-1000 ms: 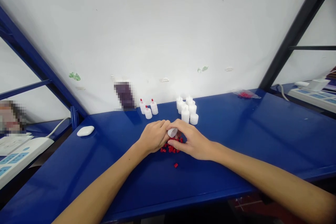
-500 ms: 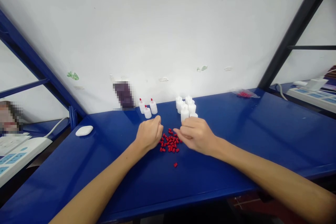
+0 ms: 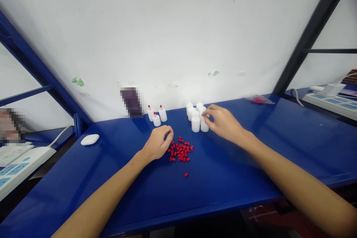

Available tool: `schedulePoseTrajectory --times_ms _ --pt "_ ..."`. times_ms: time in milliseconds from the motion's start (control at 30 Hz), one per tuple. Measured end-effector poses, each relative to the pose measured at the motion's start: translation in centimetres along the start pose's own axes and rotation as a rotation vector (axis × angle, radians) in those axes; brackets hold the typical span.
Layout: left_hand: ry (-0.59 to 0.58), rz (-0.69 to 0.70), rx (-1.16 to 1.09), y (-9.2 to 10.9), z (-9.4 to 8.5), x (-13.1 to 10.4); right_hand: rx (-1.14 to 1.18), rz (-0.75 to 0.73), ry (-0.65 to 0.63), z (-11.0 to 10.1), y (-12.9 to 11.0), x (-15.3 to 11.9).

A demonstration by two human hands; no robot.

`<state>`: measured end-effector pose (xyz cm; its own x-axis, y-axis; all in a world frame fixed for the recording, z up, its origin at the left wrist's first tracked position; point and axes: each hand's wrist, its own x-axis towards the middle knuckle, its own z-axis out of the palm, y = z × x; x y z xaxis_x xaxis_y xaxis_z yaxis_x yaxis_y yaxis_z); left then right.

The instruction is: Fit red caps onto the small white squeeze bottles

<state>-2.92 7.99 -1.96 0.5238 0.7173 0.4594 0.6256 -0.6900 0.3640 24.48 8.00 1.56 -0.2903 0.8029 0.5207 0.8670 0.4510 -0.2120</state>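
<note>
Close to the left edge of a loose pile of small red caps [image 3: 182, 151], my left hand [image 3: 158, 143] hovers with thumb and forefinger curled toward each other. Whatever may be between those fingertips is too small to make out. My right hand [image 3: 224, 122] reaches to a cluster of white plastic bottles [image 3: 195, 122], its thumb and fingers closed at the top of the front right white bottle [image 3: 204, 125]. Three white bottles with red caps [image 3: 163, 114] stand upright at the back, beyond my left hand. One red cap [image 3: 186, 174] lies apart, nearer the front edge.
The blue table [image 3: 223, 186] runs back to a white wall. A white rounded case [image 3: 90, 139] lies at left. A clear bag of red caps [image 3: 258, 99] rests at back right. Power strips [image 3: 22, 165] and metal frame posts [image 3: 309, 33] flank both sides.
My right hand has moved away from the pile, back and right to the front right bottle. My left hand has stayed near the caps, its fingers loosening slightly.
</note>
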Motion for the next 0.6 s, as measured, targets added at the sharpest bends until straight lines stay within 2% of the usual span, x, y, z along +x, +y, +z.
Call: schedulePoseTrajectory --times_ms 133,200,300,367,433,500,600 --pt "0.231 -0.173 -0.289 -1.9 -0.2 0.4 -0.071 0.04 0.011 -0.6 -0.6 -0.1" --pt "0.315 -0.205 -0.368 -2.9 -0.3 0.7 -0.093 0.041 -0.008 -0.7 -0.6 -0.1" --pt "0.379 -0.182 -0.205 -4.5 -0.8 0.9 -0.123 0.029 -0.07 -0.6 -0.5 -0.1" --pt "0.356 -0.161 0.04 -5.4 -1.3 0.8 -0.138 0.021 -0.075 -0.4 -0.5 -0.1" --pt "0.277 -0.156 0.245 -6.0 -1.7 0.6 -0.135 0.013 -0.03 -0.3 -0.5 -0.2" --pt "0.192 -0.163 0.357 -6.3 -1.9 0.4 -0.113 0.003 0.045 -0.3 -0.6 -0.3" --pt "0.11 -0.17 0.408 -6.4 -1.6 0.4 -0.031 -0.021 0.176 -0.3 -0.8 -0.4"
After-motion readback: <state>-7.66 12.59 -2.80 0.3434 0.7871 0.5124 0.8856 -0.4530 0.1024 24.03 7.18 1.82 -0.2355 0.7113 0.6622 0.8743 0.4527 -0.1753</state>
